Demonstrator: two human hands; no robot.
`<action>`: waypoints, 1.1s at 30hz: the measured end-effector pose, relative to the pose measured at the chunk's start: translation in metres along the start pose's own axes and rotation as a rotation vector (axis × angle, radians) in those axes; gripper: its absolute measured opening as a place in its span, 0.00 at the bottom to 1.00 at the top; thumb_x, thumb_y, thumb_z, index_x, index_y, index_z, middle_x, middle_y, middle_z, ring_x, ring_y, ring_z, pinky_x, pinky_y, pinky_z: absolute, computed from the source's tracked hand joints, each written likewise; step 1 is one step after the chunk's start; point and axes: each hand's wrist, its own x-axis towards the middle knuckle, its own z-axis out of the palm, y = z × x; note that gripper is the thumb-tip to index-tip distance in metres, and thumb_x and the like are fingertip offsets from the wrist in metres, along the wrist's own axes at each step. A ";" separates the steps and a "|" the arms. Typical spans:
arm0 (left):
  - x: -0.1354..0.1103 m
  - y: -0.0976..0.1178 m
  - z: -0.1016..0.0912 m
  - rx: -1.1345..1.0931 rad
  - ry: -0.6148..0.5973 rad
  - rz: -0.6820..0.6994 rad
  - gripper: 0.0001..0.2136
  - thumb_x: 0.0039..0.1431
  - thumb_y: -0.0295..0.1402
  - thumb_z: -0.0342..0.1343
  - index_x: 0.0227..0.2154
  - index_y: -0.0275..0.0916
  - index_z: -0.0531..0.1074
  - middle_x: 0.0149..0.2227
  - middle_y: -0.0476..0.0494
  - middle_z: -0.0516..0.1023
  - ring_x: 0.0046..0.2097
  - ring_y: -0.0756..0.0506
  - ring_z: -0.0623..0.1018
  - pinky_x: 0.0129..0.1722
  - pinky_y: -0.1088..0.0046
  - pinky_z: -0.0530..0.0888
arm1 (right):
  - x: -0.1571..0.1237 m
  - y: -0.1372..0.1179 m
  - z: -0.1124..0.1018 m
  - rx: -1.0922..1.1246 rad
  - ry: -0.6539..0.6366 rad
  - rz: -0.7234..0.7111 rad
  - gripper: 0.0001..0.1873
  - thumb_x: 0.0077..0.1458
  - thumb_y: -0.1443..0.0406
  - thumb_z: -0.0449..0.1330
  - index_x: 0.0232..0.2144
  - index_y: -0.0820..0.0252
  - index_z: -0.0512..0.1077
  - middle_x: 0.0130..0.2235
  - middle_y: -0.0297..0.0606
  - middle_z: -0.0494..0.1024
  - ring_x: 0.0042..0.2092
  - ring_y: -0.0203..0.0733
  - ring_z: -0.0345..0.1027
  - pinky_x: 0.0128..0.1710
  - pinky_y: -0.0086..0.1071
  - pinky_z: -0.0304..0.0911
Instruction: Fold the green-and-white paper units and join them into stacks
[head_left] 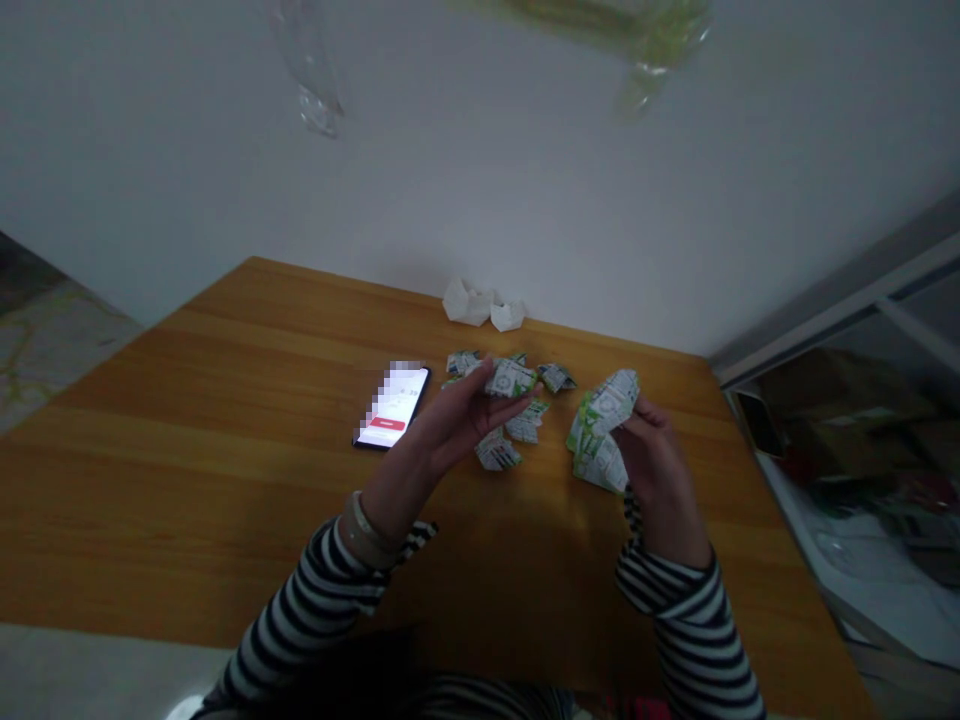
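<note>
A wooden counter (187, 400) stands against a pale wall (525, 180) and carries a group of small folded papers, seen from above. At left on the counter lies a phone (394, 410), its lit screen upward and partly pixelated. Just beside it, the left hand (461, 425) reaches in from a black-and-white striped sleeve (300, 590), a pale bracelet (367, 535) around the wrist. Its grip is narrow, holding a folded printed paper (512, 378), green and white, between thumb and fingers. Against the wall behind stand two white folded papers (469, 304), side by side. Below and around the held piece, further printed pieces (499, 452) lie loosely grouped on the counter, some partly hidden by the hand. A small dark-patterned piece (556, 377) lies to their right, near the held piece. Farther right, the right hand (660, 455), in a matching striped sleeve, has its grip closed upon a larger printed fold (613, 400). A second fold (600, 460) hangs or rests directly beneath; whether it is joined to the first cannot be told. At far right, beyond the counter's edge, a white-framed shelf (862, 590) holds dim, blurred objects.
</note>
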 end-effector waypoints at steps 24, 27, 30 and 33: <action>0.004 -0.026 -0.004 -0.250 0.064 0.010 0.12 0.68 0.27 0.50 0.50 0.32 0.73 0.49 0.35 0.81 0.54 0.42 0.80 0.54 0.66 0.79 | -0.026 0.030 0.023 0.200 -0.100 0.289 0.24 0.40 0.63 0.77 0.41 0.53 0.74 0.34 0.29 0.84 0.31 0.37 0.80 0.30 0.26 0.75; 0.003 -0.024 -0.010 -0.177 0.132 0.058 0.08 0.67 0.27 0.53 0.45 0.35 0.75 0.46 0.40 0.83 0.48 0.46 0.83 0.48 0.71 0.82 | -0.029 0.028 0.022 -0.017 -0.093 0.145 0.25 0.37 0.67 0.78 0.39 0.54 0.75 0.30 0.26 0.81 0.26 0.32 0.73 0.24 0.21 0.67; 0.000 -0.022 -0.012 -0.108 0.190 0.158 0.05 0.65 0.30 0.58 0.43 0.38 0.75 0.43 0.45 0.83 0.45 0.49 0.83 0.43 0.78 0.81 | -0.030 0.021 0.021 -0.217 -0.264 0.042 0.22 0.38 0.68 0.77 0.38 0.55 0.77 0.35 0.29 0.81 0.33 0.34 0.73 0.30 0.24 0.68; -0.003 -0.027 -0.008 0.009 0.201 0.276 0.11 0.58 0.36 0.66 0.42 0.39 0.75 0.41 0.47 0.84 0.42 0.50 0.83 0.39 0.81 0.80 | -0.033 0.016 0.025 -0.321 -0.456 0.019 0.20 0.41 0.67 0.76 0.39 0.54 0.78 0.38 0.31 0.80 0.37 0.38 0.73 0.36 0.28 0.69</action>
